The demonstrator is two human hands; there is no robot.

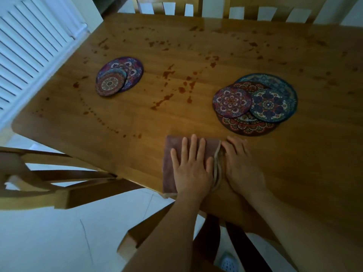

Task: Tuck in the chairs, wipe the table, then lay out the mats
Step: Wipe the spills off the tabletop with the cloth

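The cloth (168,169) lies folded into a thick pad at the table's (294,173) near edge, at 6 o'clock, with one corner overhanging the edge. The left hand (191,173) lies flat on top of it, fingers straight and slightly spread, pressing down. The right hand (242,167) lies just beside it at 3 o'clock of the cloth, its fingertips in among the loose layered edges; whether it pinches them or only touches them cannot be told.

The cloth looks soft, light and limp, so it will likely bunch or unfold if dragged by one edge. A flat palm over the middle of the pad, as the left hand has it, seems the best hold for wiping, with the loose edges tucked under first.

Reddish spots (167,73) lie scattered from 9 o'clock through 12 to 3, so the wiping is judged barely begun.

Two piles of round patterned mats sit in the way: a small pile (119,75) at 10 o'clock and a bigger pile (255,103) at 2 o'clock of the cloth. They look thin, stiff and light, easy to lift by the rim, though perhaps slippery on the glossy wood.
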